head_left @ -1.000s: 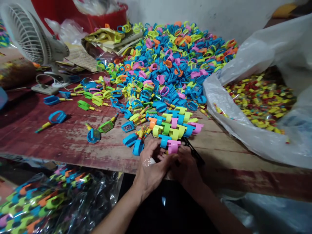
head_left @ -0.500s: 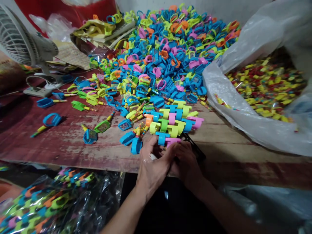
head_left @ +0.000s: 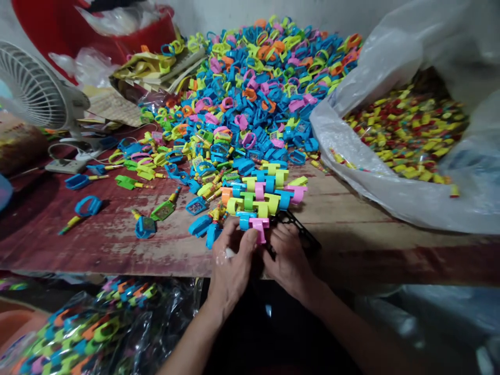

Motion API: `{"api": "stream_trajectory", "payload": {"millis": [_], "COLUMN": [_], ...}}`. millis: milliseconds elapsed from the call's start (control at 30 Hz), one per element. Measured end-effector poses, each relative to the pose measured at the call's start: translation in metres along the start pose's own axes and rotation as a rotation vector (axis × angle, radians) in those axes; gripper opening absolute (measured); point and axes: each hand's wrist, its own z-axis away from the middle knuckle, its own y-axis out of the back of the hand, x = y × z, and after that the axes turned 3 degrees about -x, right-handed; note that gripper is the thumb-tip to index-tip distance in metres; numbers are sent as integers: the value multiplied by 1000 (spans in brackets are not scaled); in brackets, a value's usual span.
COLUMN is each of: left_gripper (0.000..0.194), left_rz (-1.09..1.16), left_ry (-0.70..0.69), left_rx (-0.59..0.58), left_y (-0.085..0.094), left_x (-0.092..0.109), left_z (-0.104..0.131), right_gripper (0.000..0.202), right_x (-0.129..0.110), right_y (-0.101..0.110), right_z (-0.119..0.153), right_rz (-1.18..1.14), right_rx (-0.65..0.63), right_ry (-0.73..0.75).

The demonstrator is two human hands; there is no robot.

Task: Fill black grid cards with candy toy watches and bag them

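Note:
Rows of colourful plastic toy watches [head_left: 261, 194] stand packed together on a black slotted rack [head_left: 302, 232] near the table's front edge. My left hand [head_left: 230, 260] is closed at the near end of the rows. Its thumb presses a pink toy watch [head_left: 259, 228], the nearest one; the other fingers are partly hidden below. A small white patch shows on that hand. Just right of the pink watch, my right hand [head_left: 288, 255] has curled fingers beside the rack; whatever lies under them is hidden.
Loose toy watches [head_left: 250, 104] form a big heap at the back. On the right, a white plastic sack [head_left: 351, 192] holds small yellow and red candy-like pieces [head_left: 414, 135]. A fan [head_left: 35, 88] stands at left. Clear bags with packed watches [head_left: 70, 333] lie below the table edge.
My right hand has drawn away from my left thumb, leaving a gap between the hands. The nearest pink watch now shows more of its length. The whole view has shifted slightly.

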Motion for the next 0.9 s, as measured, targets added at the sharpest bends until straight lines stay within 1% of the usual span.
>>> {"api": "stream_trajectory", "payload": {"millis": [33, 100, 167, 233, 267, 300, 400, 467, 500, 567, 667, 767, 833, 900], "left_gripper": [29, 39, 46, 45, 43, 40, 28, 20, 17, 11, 11, 9, 12, 11], "left_rz": [14, -10, -151, -297, -334, -340, -220, -164, -173, -276, -457, -525, -523, -514], "left_ry": [-6, -28, -87, -158, -175, -177, -126, -133, -163, -257, -404, -496, -527, -501], "left_rx": [18, 63, 140, 226, 246, 240, 141, 136, 146, 133, 16, -126, -170, -135], "left_y": [0, 1, 3, 5, 5, 4, -3, -7, -8, -5, 5, 12, 13, 11], "left_x": [-2, -8, -12, -14, -14, -13, -10, -10, -10, -11, -11, -10, -9, -8], "left_z": [5, 16, 25, 31, 32, 33, 31, 28, 26, 22, 14, 8, 8, 10], "right_gripper": [9, 11, 16, 19, 20, 21, 19, 17, 16, 15, 13, 18, 17, 17], "right_x": [-1, -3, -4, -5, -5, -5, -6, -5, -5, -5, -5, -5, -4, -4], "right_y": [1, 3, 5, 6, 6, 7, 8, 8, 8, 8, 9, 10, 9, 8], "right_z": [0, 0, 1, 1, 1, 1, 0, 1, 1, 2, 2, 1, 1, 2], "right_rz": [-15, -34, -37, -29, -24, -21, -19, -13, -8, -8, -46, -91, -108, -115], "right_rx": [-19, -32, -25, -15, -17, -17, -22, -20, -22, -38, -49, -34, -35, -33], "right_ry": [-19, -33, -28, -21, -19, -20, -30, -33, -34, -39, -47, -63, -63, -49]}}
